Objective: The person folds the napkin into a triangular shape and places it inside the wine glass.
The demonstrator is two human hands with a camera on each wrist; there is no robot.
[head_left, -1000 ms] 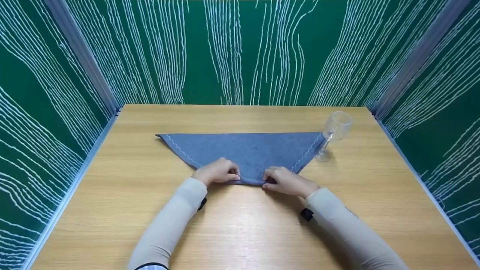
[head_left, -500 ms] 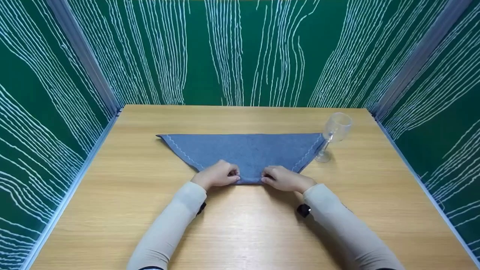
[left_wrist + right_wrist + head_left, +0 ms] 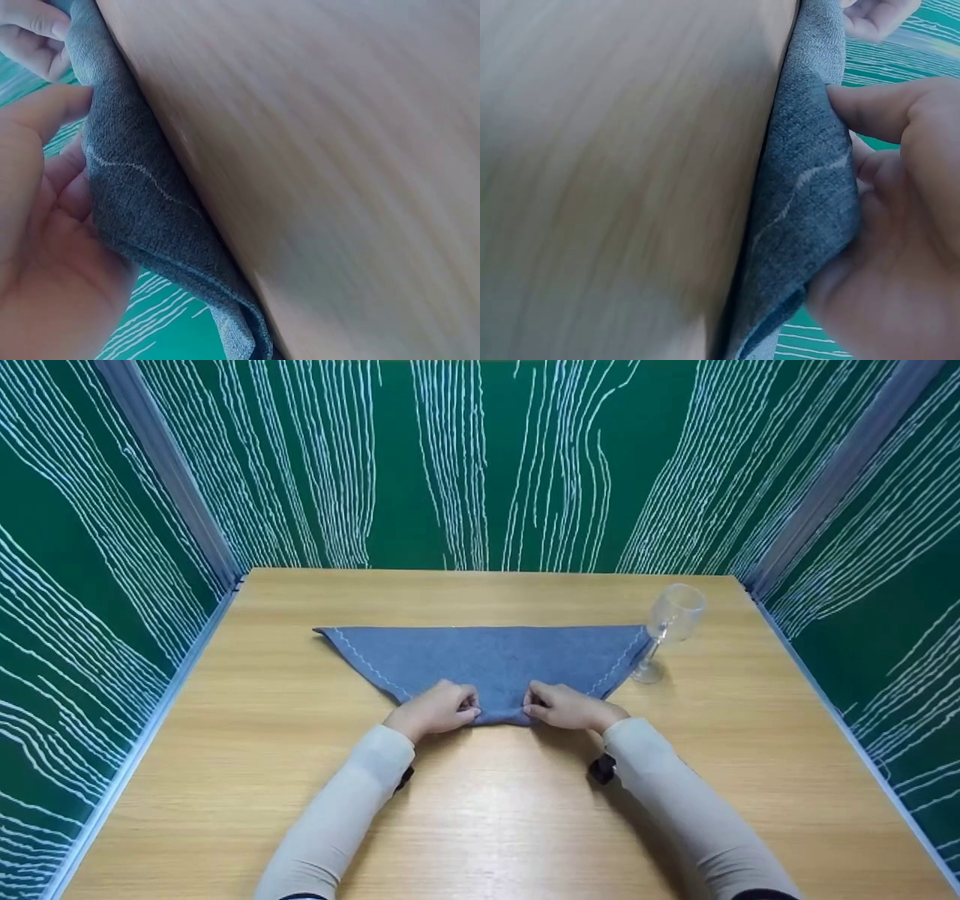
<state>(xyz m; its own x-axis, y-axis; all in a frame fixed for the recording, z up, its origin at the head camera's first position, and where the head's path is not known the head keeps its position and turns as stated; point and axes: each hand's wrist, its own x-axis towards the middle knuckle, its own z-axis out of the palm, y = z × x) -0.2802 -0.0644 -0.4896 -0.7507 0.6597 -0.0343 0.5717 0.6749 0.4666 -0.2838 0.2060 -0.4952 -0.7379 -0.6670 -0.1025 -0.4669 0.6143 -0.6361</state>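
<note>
A blue-grey cloth (image 3: 487, 660) lies folded on the table, its long straight edge at the back and a short rolled edge at the front. White wavy stitching runs along both slanted sides. My left hand (image 3: 435, 707) pinches the front edge left of its middle; in the left wrist view the thumb of this hand (image 3: 52, 217) presses on the rolled cloth (image 3: 142, 165). To the right, my right hand (image 3: 574, 707) pinches the same edge. The right wrist view shows the right hand (image 3: 900, 202) with its thumb against the cloth (image 3: 802, 165), other fingers partly hidden behind.
A clear stemmed glass (image 3: 673, 619) stands upright at the cloth's right corner, its foot right beside the cloth. The wooden table (image 3: 480, 810) ends at green walls (image 3: 517, 465) with white lines at the back and sides.
My right hand has shifted slightly up along the cloth's front edge, and its grip has changed a little. The left hand stays nearly in place. The front edge has rolled slightly away from me.
</note>
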